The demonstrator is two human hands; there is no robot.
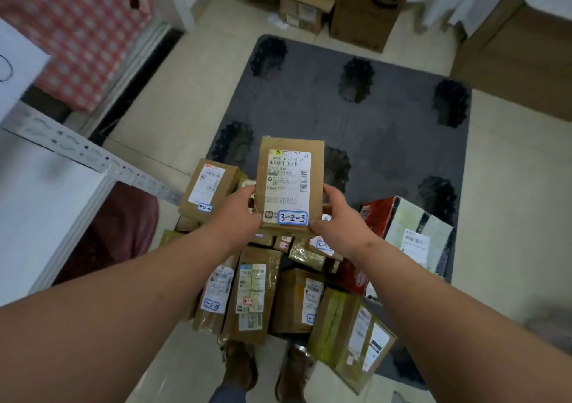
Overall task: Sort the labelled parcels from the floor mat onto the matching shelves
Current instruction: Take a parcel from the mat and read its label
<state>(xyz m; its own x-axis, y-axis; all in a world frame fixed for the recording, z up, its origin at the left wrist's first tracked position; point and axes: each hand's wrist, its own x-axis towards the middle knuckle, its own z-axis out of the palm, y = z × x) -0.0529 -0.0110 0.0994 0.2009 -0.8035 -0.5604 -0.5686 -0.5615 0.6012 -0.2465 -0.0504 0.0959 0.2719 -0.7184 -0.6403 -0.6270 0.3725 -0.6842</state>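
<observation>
I hold a brown cardboard parcel (289,183) in front of me, its white shipping label up and a blue-edged tag reading 3-2-3 at its near edge. My left hand (238,214) grips its left side, and my right hand (335,217) grips its right side. Below it several more parcels lie in a heap on the near end of the dark grey floor mat (387,130). Among them are one tagged 3-2-4 (205,190) and one tagged 3-2-10 (215,294). A red and white box (411,232) lies at the right of the heap.
A white metal shelf (46,192) with a perforated rail stands at the left. Large cardboard boxes (365,6) are stacked beyond the mat's far edge, and another carton (523,62) at the right. My shoes (269,368) stand on the tile floor just before the heap.
</observation>
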